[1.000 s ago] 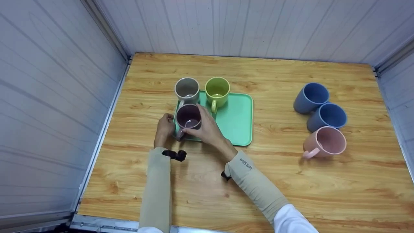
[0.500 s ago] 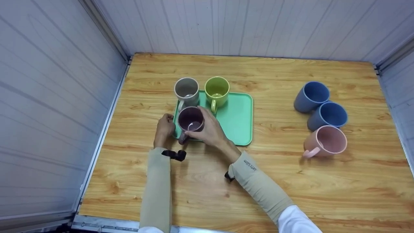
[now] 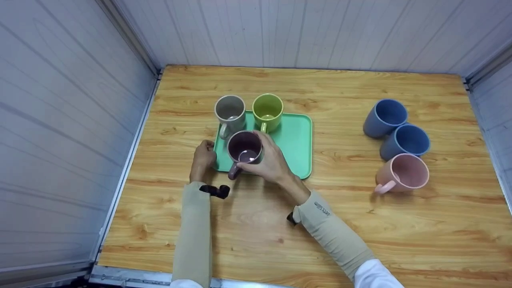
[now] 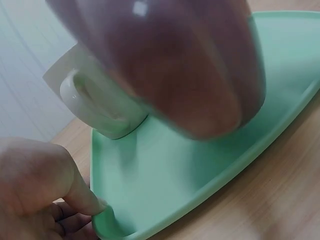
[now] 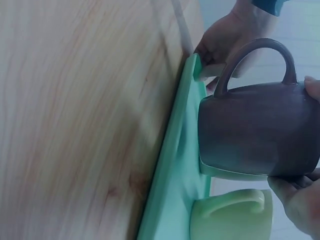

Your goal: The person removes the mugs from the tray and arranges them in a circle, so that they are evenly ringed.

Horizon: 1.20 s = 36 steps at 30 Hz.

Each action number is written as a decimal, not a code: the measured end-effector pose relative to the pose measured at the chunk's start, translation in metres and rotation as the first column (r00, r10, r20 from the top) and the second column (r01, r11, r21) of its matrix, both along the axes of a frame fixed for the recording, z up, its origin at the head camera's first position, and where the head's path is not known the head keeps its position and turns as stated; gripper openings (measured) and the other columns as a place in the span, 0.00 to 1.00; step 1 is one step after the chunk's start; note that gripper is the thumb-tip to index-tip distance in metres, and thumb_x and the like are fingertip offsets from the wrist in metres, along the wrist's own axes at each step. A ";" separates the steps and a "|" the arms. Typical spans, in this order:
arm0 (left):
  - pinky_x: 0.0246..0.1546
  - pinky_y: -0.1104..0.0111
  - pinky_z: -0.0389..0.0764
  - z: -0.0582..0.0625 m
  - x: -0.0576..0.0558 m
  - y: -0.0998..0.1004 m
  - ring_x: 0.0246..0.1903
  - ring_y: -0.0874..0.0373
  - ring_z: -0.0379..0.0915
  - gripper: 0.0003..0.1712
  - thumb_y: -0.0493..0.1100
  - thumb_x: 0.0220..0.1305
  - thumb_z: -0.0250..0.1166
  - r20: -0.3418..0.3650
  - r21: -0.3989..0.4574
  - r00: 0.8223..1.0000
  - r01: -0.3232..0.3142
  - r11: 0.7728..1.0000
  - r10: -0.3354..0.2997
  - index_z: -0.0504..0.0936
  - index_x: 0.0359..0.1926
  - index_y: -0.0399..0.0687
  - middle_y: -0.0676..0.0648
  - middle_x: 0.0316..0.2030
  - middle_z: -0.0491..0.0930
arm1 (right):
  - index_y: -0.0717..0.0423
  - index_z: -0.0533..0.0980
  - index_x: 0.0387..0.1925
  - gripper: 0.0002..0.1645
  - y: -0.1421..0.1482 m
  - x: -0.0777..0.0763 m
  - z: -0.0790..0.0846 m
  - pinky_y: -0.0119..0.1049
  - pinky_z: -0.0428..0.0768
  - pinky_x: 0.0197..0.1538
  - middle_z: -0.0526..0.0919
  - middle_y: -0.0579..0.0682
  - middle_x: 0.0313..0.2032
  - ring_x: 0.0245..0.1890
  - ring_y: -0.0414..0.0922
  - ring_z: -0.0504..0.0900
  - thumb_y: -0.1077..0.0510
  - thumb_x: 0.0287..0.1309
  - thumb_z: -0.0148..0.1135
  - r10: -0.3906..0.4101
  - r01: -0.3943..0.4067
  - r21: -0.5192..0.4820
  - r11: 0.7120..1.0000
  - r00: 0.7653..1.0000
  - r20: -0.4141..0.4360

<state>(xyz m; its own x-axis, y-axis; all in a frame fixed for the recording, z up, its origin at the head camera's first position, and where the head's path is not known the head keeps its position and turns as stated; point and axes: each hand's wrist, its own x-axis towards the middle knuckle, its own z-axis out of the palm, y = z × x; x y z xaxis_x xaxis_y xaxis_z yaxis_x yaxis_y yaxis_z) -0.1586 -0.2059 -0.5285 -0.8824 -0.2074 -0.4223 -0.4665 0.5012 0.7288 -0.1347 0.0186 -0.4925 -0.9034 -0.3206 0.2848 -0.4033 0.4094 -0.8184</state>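
Note:
My right hand point(image 3: 272, 162) grips a dark purple mug point(image 3: 236, 170) by its rim and side, thumb near the handle. The mug is over the front part of a green tray point(image 3: 296, 148), its handle toward me; in the left wrist view its base looks slightly raised. My left hand point(image 3: 204, 158) pinches the tray's front left corner, with the thumb on the rim in the left wrist view point(image 4: 40, 185). On the tray's back half, a grey mug point(image 3: 231, 110) stands at the left and a yellow-green mug point(image 3: 268, 108) stands beside it.
On the wooden table point(image 3: 340, 224) to the right stand two blue cups, a farther one point(image 3: 376, 122) and a nearer one point(image 3: 394, 148), with a pink mug point(image 3: 390, 174) in front. Pale panel walls point(image 3: 304, 36) enclose the table's back and sides.
My right hand has carried the purple mug rightward and slightly toward me, away from the grey mug. My left hand has stayed at the tray's corner.

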 end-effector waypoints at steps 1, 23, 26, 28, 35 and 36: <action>0.54 0.60 0.68 0.000 0.000 0.000 0.51 0.49 0.65 0.22 0.36 0.69 0.38 0.005 0.008 1.000 -0.004 1.000 0.004 0.67 0.60 0.35 0.37 0.57 0.70 | 0.54 0.64 0.66 0.57 0.002 0.001 0.001 0.40 0.69 0.62 0.70 0.49 0.60 0.58 0.45 0.72 0.38 0.34 0.78 -0.002 0.002 -0.003 1.000 1.000 -0.003; 0.47 0.64 0.67 0.003 -0.002 0.001 0.49 0.50 0.64 0.22 0.36 0.70 0.37 0.050 0.012 0.999 -0.015 1.000 0.014 0.66 0.61 0.38 0.39 0.56 0.69 | 0.62 0.65 0.64 0.57 0.057 0.018 0.015 0.43 0.69 0.63 0.72 0.53 0.60 0.60 0.45 0.71 0.39 0.35 0.78 -0.131 0.131 -0.013 0.991 0.991 -0.041; 0.48 0.63 0.68 0.003 -0.002 0.001 0.49 0.50 0.64 0.22 0.36 0.70 0.37 0.047 0.000 0.999 -0.008 1.000 0.008 0.66 0.61 0.38 0.39 0.56 0.69 | 0.61 0.65 0.64 0.57 0.067 0.020 0.013 0.44 0.68 0.64 0.72 0.53 0.60 0.60 0.46 0.71 0.39 0.35 0.78 -0.159 0.158 -0.009 0.987 0.987 -0.025; 0.49 0.62 0.68 0.003 -0.002 0.001 0.50 0.49 0.64 0.22 0.36 0.71 0.37 0.049 0.001 0.999 -0.012 1.000 0.012 0.66 0.61 0.38 0.39 0.56 0.69 | 0.61 0.65 0.64 0.58 0.073 0.020 0.011 0.45 0.68 0.64 0.72 0.54 0.61 0.60 0.47 0.71 0.38 0.34 0.78 -0.172 0.172 -0.004 0.985 0.985 -0.020; 0.54 0.60 0.68 0.004 -0.002 0.002 0.52 0.50 0.64 0.22 0.36 0.70 0.38 0.065 0.009 0.998 -0.010 1.000 0.009 0.65 0.62 0.39 0.39 0.58 0.68 | 0.61 0.65 0.65 0.58 0.095 0.024 0.008 0.47 0.68 0.63 0.71 0.55 0.61 0.61 0.48 0.70 0.39 0.35 0.78 -0.210 0.210 0.000 0.978 0.978 -0.002; 0.54 0.60 0.69 0.004 -0.002 0.002 0.52 0.49 0.64 0.22 0.36 0.70 0.38 0.068 0.016 0.998 -0.012 1.000 0.011 0.65 0.62 0.39 0.39 0.57 0.68 | 0.61 0.64 0.65 0.58 0.098 0.025 0.007 0.48 0.69 0.63 0.71 0.55 0.61 0.61 0.48 0.70 0.40 0.35 0.78 -0.214 0.214 -0.006 0.977 0.977 0.005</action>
